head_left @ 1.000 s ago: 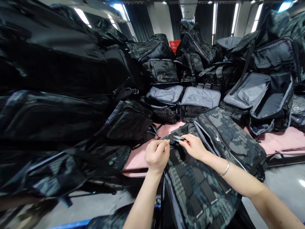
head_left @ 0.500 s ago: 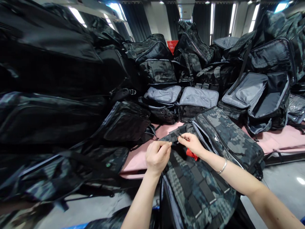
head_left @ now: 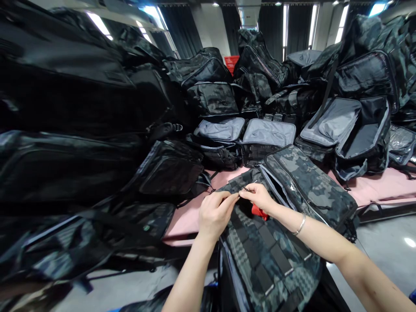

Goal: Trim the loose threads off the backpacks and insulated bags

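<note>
A camouflage backpack (head_left: 276,255) with dark webbing strips lies open in front of me, its top flap (head_left: 308,186) folded away to the right. Over its upper edge, my left hand (head_left: 216,212) is closed in a pinch; whatever sits in the fingertips is too small to make out. My right hand (head_left: 258,197) pinches at the same spot, fingertips almost touching the left ones, with a small dark piece showing at them. Just below the right hand, a red piece (head_left: 259,212) rests against the bag, partly covered. A silver bangle (head_left: 300,225) circles the right wrist.
Dark bags (head_left: 65,164) are piled high on the left. Open bags with grey lining (head_left: 269,130) line the back of the pink-topped table (head_left: 373,186), and more bags (head_left: 328,123) stand at right. A red crate (head_left: 231,64) shows behind.
My right hand has come slightly down and left, so both hands' fingertips are now closer together. My left fingers have stretched a little toward the right hand.
</note>
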The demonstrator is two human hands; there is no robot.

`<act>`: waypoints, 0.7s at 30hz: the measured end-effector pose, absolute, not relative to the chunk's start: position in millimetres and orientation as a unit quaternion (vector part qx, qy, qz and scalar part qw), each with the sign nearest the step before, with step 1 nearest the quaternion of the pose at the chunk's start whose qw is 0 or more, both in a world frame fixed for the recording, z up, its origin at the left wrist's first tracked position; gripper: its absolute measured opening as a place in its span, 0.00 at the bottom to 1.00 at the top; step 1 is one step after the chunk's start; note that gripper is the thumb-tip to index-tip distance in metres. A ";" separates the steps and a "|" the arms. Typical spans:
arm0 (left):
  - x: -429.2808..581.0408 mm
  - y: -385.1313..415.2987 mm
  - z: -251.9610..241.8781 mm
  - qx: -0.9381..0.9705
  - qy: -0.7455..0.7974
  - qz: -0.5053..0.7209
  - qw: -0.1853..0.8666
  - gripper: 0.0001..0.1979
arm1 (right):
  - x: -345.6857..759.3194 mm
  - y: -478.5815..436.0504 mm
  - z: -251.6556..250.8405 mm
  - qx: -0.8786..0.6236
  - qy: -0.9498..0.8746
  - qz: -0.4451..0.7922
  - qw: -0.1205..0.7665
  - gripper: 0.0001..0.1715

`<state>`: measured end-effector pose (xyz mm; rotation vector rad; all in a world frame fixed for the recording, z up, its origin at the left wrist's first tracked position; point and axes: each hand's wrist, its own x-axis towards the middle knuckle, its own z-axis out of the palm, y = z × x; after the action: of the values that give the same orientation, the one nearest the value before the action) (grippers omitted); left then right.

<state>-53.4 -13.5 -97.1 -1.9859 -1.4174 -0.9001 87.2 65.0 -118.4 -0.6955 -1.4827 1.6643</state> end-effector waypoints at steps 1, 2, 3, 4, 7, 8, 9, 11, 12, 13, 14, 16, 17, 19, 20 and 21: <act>-51.9 -13.5 -96.5 -0.735 -0.531 -0.337 0.253 0.06 | 87.3 64.8 -119.0 -0.277 -0.589 0.650 0.392 0.17; -50.2 -13.5 -96.0 -0.732 -0.540 -0.344 0.233 0.06 | 87.4 64.8 -119.9 -0.282 -0.597 0.639 0.394 0.17; -48.4 -13.5 -95.5 -0.728 -0.550 -0.352 0.208 0.06 | 87.6 64.9 -121.1 -0.288 -0.607 0.625 0.397 0.16; -46.6 -13.5 -94.8 -0.722 -0.561 -0.362 0.183 0.07 | 87.7 65.2 -122.4 -0.296 -0.617 0.610 0.400 0.16; -42.8 -13.8 -91.6 -0.705 -0.586 -0.384 0.109 0.08 | 88.1 66.8 -126.1 -0.314 -0.646 0.571 0.398 0.16; -42.2 -13.8 -90.2 -0.698 -0.593 -0.391 0.092 0.08 | 88.1 67.3 -126.9 -0.316 -0.651 0.564 0.396 0.15; -42.0 -13.6 -88.8 -0.690 -0.600 -0.397 0.080 0.08 | 88.0 67.6 -127.4 -0.317 -0.655 0.561 0.395 0.15; -42.4 -12.7 -86.7 -0.680 -0.611 -0.401 0.065 0.08 | 87.9 67.9 -127.3 -0.315 -0.662 0.554 0.394 0.15; -42.9 -12.0 -86.2 -0.678 -0.614 -0.400 0.058 0.08 | 88.1 67.6 -126.4 -0.314 -0.666 0.551 0.393 0.15; -43.4 -11.3 -86.2 -0.678 -0.617 -0.396 0.049 0.08 | 88.8 67.1 -125.0 -0.312 -0.673 0.545 0.390 0.15; -43.9 -10.6 -86.7 -0.678 -0.620 -0.393 0.039 0.08 | 90.1 66.4 -122.9 -0.312 -0.683 0.536 0.386 0.14; -44.8 -9.4 -88.5 -0.671 -0.629 -0.390 0.029 0.08 | 94.6 64.6 -116.9 -0.324 -0.705 0.504 0.380 0.11; -45.0 -8.9 -89.6 -0.666 -0.634 -0.392 0.029 0.08 | 97.8 63.6 -113.2 -0.335 -0.717 0.478 0.381 0.11; -44.9 -8.5 -91.5 -0.658 -0.640 -0.396 0.037 0.09 | 105.4 62.0 -105.7 -0.353 -0.751 0.403 0.385 0.13; -44.5 -8.4 -92.0 -0.657 -0.640 -0.396 0.042 0.09 | 109.4 61.4 -102.3 -0.356 -0.773 0.358 0.384 0.13; -44.0 -8.5 -92.3 -0.657 -0.640 -0.395 0.047 0.09 | 113.2 61.1 -99.4 -0.354 -0.797 0.311 0.378 0.11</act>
<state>-44.0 -8.5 -92.3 -2.0042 -1.9541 -1.2069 113.2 61.1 -99.4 -0.9049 -2.0368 0.7961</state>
